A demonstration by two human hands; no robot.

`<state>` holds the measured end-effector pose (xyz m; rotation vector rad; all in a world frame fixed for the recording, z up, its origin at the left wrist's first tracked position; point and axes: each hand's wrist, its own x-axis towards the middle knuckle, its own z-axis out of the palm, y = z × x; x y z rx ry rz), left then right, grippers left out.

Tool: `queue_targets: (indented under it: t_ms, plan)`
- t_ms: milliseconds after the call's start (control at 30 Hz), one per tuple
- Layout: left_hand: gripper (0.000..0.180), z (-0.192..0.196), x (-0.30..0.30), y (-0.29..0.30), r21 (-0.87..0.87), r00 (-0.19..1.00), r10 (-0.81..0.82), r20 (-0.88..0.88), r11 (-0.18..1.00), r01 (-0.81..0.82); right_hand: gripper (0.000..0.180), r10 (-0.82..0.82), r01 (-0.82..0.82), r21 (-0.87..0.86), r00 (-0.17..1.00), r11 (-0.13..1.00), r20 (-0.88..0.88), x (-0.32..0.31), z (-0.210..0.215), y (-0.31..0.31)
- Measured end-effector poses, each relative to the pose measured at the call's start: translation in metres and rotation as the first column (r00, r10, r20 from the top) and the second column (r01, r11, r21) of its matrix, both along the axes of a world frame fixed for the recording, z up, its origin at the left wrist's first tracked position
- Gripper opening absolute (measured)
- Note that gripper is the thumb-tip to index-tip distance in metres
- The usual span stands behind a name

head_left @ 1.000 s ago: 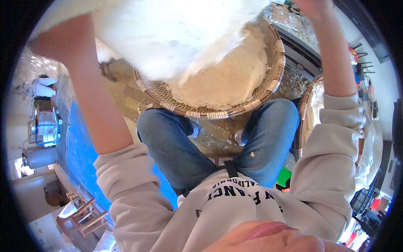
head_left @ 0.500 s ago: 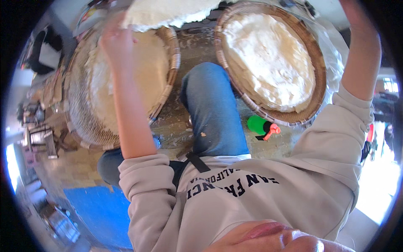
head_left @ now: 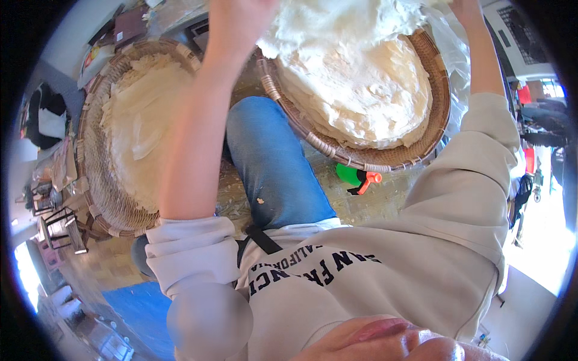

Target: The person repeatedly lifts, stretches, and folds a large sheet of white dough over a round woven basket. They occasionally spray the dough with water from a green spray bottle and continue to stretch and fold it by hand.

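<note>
My left hand [head_left: 244, 18] is at the upper edge of the view, closed on one side of a thin, soft cream-white sheet [head_left: 349, 24]. Across from it, my right hand [head_left: 466, 9] grips the sheet's far right side; its fingers are partly cut off by the frame. Between my hands the sheet hangs over the right-hand woven basket [head_left: 444, 90]. A stack of similar pale, ragged-edged sheets [head_left: 361, 90] lies in that basket. More thin sheets [head_left: 141, 120] fill the left-hand woven basket [head_left: 84, 174], partly hidden behind my left forearm.
A green bottle [head_left: 347, 174] with an orange spray head lies by the right basket. My jean-clad knee [head_left: 268, 156] sits between the baskets. Clear plastic film [head_left: 459, 78] hangs behind the right basket. A blue mat [head_left: 135, 313] covers floor at lower left.
Both hands have swung the sheet rightward from over the left basket to over the right one. My left hand has moved right and up, and the view has shifted.
</note>
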<state>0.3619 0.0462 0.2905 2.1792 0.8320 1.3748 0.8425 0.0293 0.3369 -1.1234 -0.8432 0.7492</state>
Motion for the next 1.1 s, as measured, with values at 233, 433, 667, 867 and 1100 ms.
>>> queue_targets:
  t_ms: [233, 433, 667, 867, 1100]
  plan:
    - [0.025, -0.124, 0.074, -0.129, -0.102, 0.974, -0.221, -0.046, 0.971, 0.216, 0.041, -0.276, 0.301, -0.294, 0.953, 0.907, 0.126, 0.070, -0.089, -0.154]
    - [0.023, -0.230, 0.102, -0.196, -0.383, 0.784, -0.499, -0.370, 0.850, 0.361, 0.022, -0.347, 0.302, -0.692, 0.934, 0.655, 0.079, 0.094, -0.290, -0.270]
    - [0.027, -0.236, 0.115, -0.150, -0.217, 0.666, -0.346, -0.661, 0.938, 0.271, 0.038, -0.109, 0.660, -0.704, 0.745, 0.262, 0.658, 0.072, -0.332, -0.262]
    - [0.029, -0.238, 0.122, -0.101, -0.157, 0.693, -0.268, -0.669, 0.963, 0.220, 0.046, 0.103, 0.779, -0.239, 0.220, 0.580, 0.970, 0.022, -0.329, -0.177]
    - [0.102, -0.249, 0.123, -0.075, -0.257, 0.321, -0.217, -0.922, 0.962, -0.088, 0.076, 0.494, 0.767, -0.546, 0.349, 0.337, 0.796, -0.001, -0.354, -0.102]
